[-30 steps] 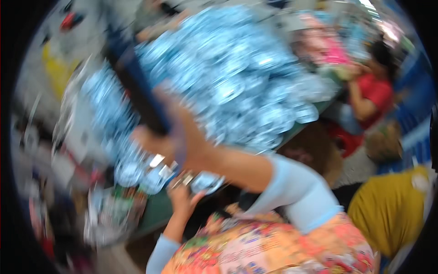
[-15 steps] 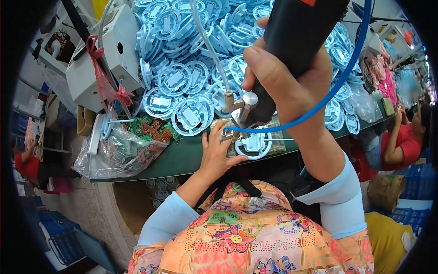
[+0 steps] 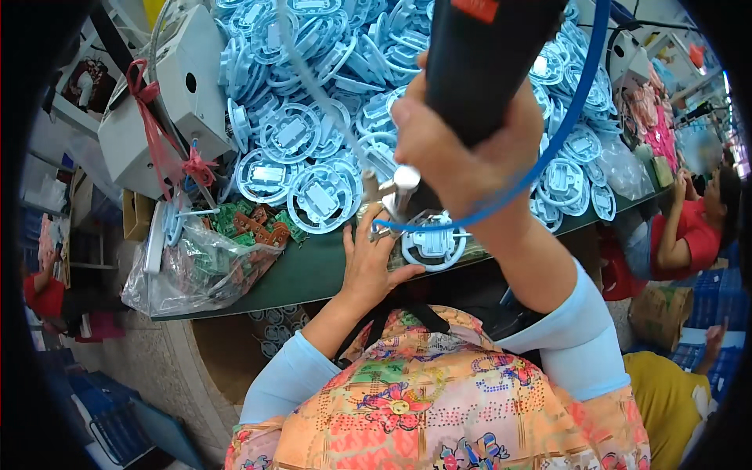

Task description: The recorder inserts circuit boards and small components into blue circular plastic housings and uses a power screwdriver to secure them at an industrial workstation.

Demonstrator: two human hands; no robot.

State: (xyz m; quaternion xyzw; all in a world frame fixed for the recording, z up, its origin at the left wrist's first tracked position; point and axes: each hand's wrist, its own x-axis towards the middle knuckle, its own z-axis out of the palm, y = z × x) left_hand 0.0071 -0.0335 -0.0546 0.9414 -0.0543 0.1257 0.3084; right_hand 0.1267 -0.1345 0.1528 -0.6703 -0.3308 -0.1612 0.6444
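Note:
My right hand (image 3: 470,149) is wrapped round a thick black power screwdriver (image 3: 497,63), tilted with its metal nose end low by my left hand. A blue air hose (image 3: 576,117) loops from the nose past my right forearm. Beneath the nose, a light-blue plastic ring part (image 3: 433,244) lies at the near edge of the green table (image 3: 305,290). My left hand (image 3: 366,262) is spread at its left side. The thumb touches the ring's near rim, and the fingertips reach up beside the nose. The driver's very tip and whatever it meets are hard to make out.
A big heap of similar blue ring parts (image 3: 313,133) covers the table's far side. At left are a plastic bag (image 3: 211,274) with green and brown circuit boards, and a grey metal box (image 3: 176,86). A person in red (image 3: 693,227) sits at the right.
The view has shifted slightly. My right hand and the screwdriver have moved a little left and are blurred by motion. My left hand stays beside the ring part.

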